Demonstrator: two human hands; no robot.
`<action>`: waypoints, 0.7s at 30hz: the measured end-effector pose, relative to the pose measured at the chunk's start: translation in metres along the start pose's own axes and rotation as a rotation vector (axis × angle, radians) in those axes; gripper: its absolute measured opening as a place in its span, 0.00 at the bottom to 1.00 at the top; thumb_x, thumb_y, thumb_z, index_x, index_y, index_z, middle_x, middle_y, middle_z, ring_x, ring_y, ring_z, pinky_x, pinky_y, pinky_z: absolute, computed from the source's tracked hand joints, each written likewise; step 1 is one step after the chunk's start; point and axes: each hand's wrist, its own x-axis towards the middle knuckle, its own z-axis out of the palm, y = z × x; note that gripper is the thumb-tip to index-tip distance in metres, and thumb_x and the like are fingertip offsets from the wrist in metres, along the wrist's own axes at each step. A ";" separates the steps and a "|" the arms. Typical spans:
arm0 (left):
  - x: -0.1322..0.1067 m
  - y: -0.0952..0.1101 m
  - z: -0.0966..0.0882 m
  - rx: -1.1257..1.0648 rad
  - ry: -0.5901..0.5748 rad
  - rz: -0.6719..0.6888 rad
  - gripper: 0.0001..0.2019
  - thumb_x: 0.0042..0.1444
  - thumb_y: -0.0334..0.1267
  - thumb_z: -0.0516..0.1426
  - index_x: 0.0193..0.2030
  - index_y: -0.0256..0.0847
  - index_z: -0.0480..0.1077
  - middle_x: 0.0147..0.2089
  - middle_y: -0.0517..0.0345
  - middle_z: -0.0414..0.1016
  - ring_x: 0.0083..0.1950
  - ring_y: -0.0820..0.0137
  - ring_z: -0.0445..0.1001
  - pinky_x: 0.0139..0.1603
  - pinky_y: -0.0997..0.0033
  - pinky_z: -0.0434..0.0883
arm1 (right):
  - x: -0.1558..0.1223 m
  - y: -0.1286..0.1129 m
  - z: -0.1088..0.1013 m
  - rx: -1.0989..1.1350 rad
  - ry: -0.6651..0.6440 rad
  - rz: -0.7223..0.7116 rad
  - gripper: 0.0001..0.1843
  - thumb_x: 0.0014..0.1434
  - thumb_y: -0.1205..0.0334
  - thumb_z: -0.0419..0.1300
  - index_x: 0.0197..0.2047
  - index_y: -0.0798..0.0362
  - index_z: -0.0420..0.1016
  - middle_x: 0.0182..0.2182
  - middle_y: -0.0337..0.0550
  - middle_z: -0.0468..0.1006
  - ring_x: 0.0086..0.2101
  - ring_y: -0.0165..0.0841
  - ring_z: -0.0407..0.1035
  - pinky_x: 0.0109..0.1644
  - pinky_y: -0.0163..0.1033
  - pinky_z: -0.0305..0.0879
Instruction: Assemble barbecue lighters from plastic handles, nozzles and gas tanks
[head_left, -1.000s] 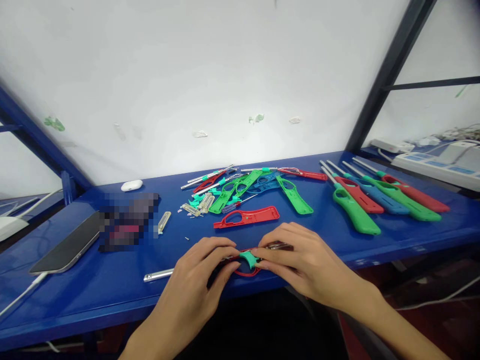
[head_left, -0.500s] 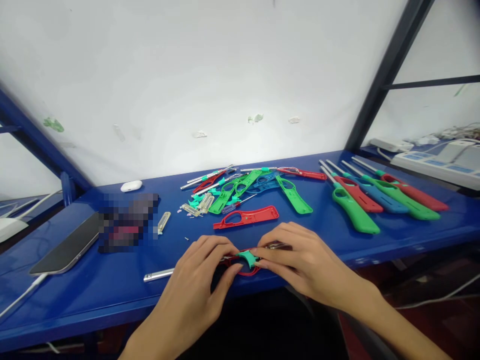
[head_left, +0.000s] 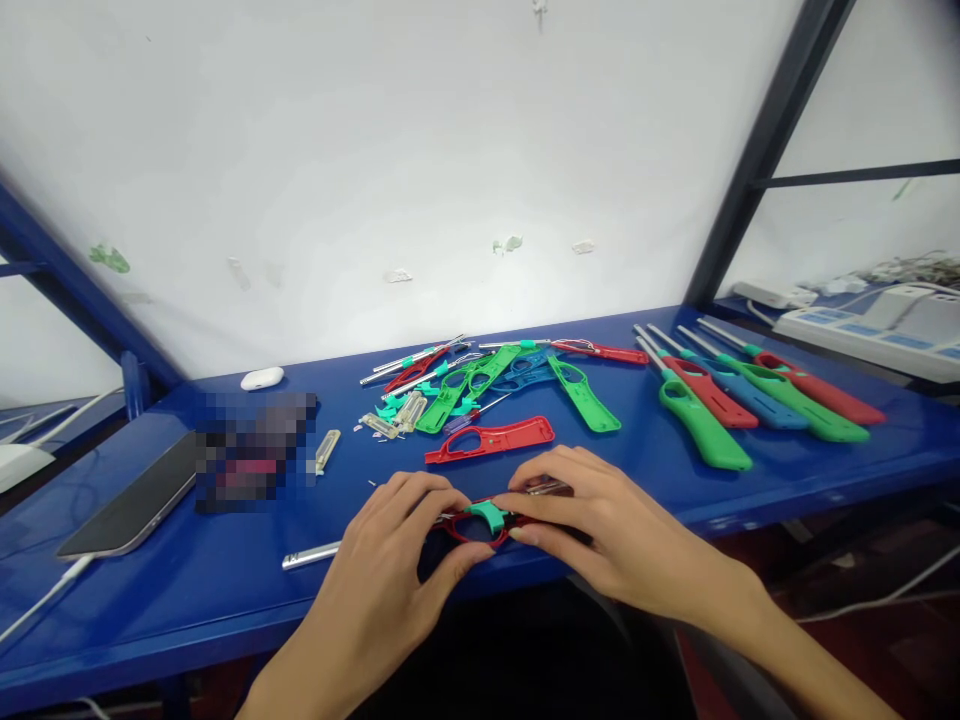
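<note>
At the table's front edge, both my hands are on a half-open red gas lighter (head_left: 459, 535). A green trigger (head_left: 489, 516) sits at its ring-shaped finger opening. The lighter's metal tube (head_left: 311, 555) sticks out to the left from under my left hand (head_left: 401, 560). Thumb and fingers of that hand are closed around the tube end of the ring. My right hand (head_left: 600, 520) pinches the handle end beside the trigger and hides most of the handle. A loose red handle half (head_left: 525, 434) lies just beyond, hollow side up.
Behind lie green handle halves (head_left: 585, 395), clear fuel tanks (head_left: 409, 412) and a screwdriver (head_left: 469, 418). Several whole lighters (head_left: 709, 425) line the right. A phone (head_left: 139, 495) with a cable and a white earphone case (head_left: 262, 379) are at left. A power strip (head_left: 870, 335) stands far right.
The view has shifted slightly. Between my fingers the green trigger has moved a little left, and more of the red ring shows. Both hands keep their hold.
</note>
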 end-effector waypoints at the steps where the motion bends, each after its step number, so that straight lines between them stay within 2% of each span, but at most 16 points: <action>1: 0.000 -0.001 0.000 -0.004 0.006 -0.003 0.08 0.68 0.40 0.63 0.51 0.46 0.71 0.48 0.55 0.78 0.48 0.59 0.76 0.52 0.56 0.71 | 0.000 -0.001 -0.001 0.007 -0.012 0.008 0.15 0.75 0.56 0.57 0.59 0.44 0.81 0.49 0.45 0.80 0.49 0.38 0.74 0.55 0.46 0.71; 7: -0.002 -0.001 -0.001 -0.030 0.012 -0.025 0.08 0.67 0.39 0.63 0.51 0.46 0.72 0.48 0.55 0.79 0.48 0.59 0.76 0.52 0.56 0.73 | -0.002 0.001 -0.004 0.148 -0.043 0.079 0.19 0.78 0.56 0.50 0.63 0.45 0.78 0.55 0.45 0.79 0.56 0.38 0.71 0.62 0.46 0.68; 10: -0.003 0.000 -0.003 -0.035 0.012 -0.030 0.08 0.67 0.39 0.63 0.51 0.46 0.72 0.48 0.55 0.79 0.49 0.59 0.76 0.53 0.55 0.74 | -0.003 0.004 -0.005 0.237 0.065 0.116 0.21 0.79 0.56 0.47 0.63 0.43 0.77 0.55 0.42 0.81 0.57 0.36 0.73 0.63 0.44 0.68; 14: -0.003 0.000 -0.003 -0.046 0.034 -0.023 0.09 0.67 0.40 0.64 0.51 0.46 0.74 0.49 0.54 0.79 0.49 0.59 0.77 0.52 0.56 0.76 | 0.003 0.016 -0.013 0.222 0.212 0.185 0.18 0.77 0.56 0.50 0.57 0.45 0.81 0.54 0.44 0.84 0.53 0.39 0.78 0.60 0.45 0.74; 17: -0.003 0.000 -0.003 -0.047 0.051 -0.022 0.09 0.67 0.41 0.64 0.52 0.47 0.75 0.49 0.53 0.79 0.49 0.59 0.78 0.51 0.57 0.77 | 0.010 0.032 -0.020 0.042 0.164 0.144 0.18 0.76 0.58 0.53 0.60 0.46 0.80 0.57 0.47 0.83 0.56 0.43 0.77 0.62 0.51 0.74; 21: -0.004 -0.001 -0.002 -0.039 0.071 -0.013 0.10 0.67 0.41 0.64 0.53 0.48 0.75 0.49 0.53 0.79 0.49 0.59 0.79 0.52 0.55 0.77 | 0.016 0.055 -0.021 -0.113 0.033 0.086 0.20 0.75 0.63 0.54 0.64 0.44 0.77 0.62 0.45 0.79 0.63 0.43 0.72 0.67 0.57 0.69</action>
